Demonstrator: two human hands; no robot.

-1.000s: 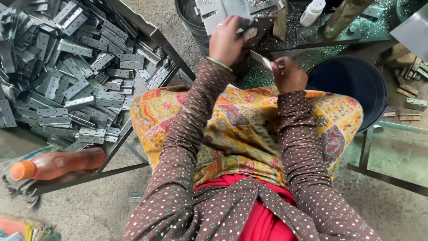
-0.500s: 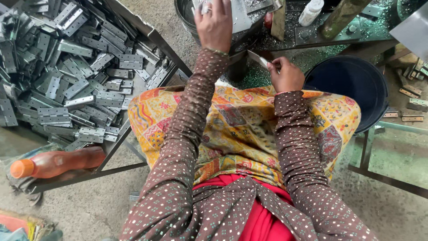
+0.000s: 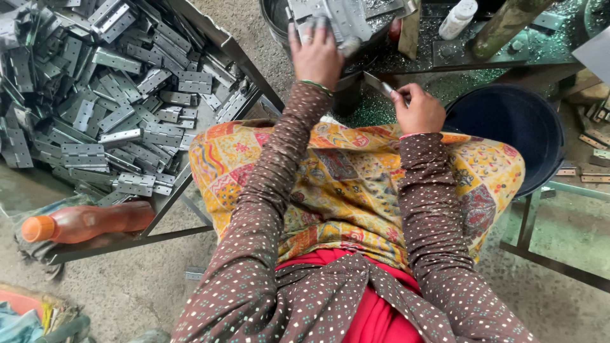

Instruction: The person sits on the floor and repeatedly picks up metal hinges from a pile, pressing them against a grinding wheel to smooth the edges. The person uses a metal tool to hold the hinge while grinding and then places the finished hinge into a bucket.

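Observation:
My left hand reaches forward and rests with spread fingers on a grey metal hinge plate lying over the rim of a dark bucket at the top. My right hand is closed on a small flat metal hinge piece, held just above my lap. A yellow patterned cloth covers my knees. Both arms wear brown dotted sleeves.
A tray at the left is heaped with several grey metal hinges. An orange bottle lies at its near edge. A dark blue bucket stands at the right. A white bottle stands on the green workbench amid metal shavings.
My left hand has moved up and forward from beside my right hand onto the hinge plate over the bucket. My right hand has stayed in place with its piece.

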